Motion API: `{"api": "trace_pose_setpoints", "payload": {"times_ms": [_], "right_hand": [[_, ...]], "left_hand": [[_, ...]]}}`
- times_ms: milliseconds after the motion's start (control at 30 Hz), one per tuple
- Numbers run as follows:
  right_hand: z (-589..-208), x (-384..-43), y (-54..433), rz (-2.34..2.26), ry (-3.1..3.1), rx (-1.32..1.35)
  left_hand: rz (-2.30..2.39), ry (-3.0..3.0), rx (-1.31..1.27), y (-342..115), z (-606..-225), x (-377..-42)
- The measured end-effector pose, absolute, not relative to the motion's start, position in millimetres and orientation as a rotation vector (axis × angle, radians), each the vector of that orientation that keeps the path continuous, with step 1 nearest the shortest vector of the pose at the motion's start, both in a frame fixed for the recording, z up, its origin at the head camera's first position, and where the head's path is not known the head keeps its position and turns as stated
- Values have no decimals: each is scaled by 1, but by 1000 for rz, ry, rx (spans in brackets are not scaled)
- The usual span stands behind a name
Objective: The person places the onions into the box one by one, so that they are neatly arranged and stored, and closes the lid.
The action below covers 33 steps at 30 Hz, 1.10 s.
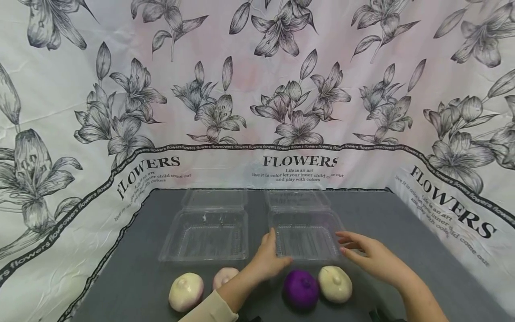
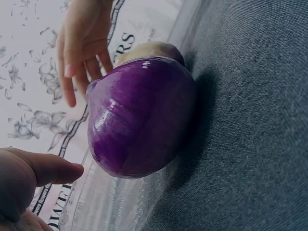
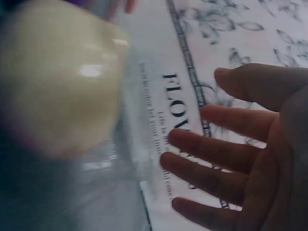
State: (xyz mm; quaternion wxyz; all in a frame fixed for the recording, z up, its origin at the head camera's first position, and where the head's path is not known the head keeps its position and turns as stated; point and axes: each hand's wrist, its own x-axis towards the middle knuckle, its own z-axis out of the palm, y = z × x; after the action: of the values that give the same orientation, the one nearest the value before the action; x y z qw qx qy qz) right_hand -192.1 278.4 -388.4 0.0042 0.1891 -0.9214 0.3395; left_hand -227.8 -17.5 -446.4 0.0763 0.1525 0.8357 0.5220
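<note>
The right box [image 1: 306, 243] lies with open lid on the worktop [image 1: 378, 212]. At its left side is the left hand [image 1: 266, 260], at its right side the right hand [image 1: 372, 256]; both are released, fingers loose. Before this box sit the purple onion [image 1: 301, 290] and a pale onion [image 1: 335, 284].

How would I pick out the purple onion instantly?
In the head view, find the rightmost clear container on the dark grey table. The purple onion sits just on its near side, left of a cream onion. Its deep purple skin sets it apart from its pale neighbours.
</note>
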Motion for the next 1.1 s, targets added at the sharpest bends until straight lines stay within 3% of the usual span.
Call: {"api": "trace_pose_setpoints", "payload": {"times_ms": [600,1100], "right_hand": [[-431,-152,276,763,-2715,780],[-440,-144,270,779,-2902,495]], "left_hand": [[1505,2576,467,-19,-444,-226],[1476,2606,447,-17,-445,-225]]}}
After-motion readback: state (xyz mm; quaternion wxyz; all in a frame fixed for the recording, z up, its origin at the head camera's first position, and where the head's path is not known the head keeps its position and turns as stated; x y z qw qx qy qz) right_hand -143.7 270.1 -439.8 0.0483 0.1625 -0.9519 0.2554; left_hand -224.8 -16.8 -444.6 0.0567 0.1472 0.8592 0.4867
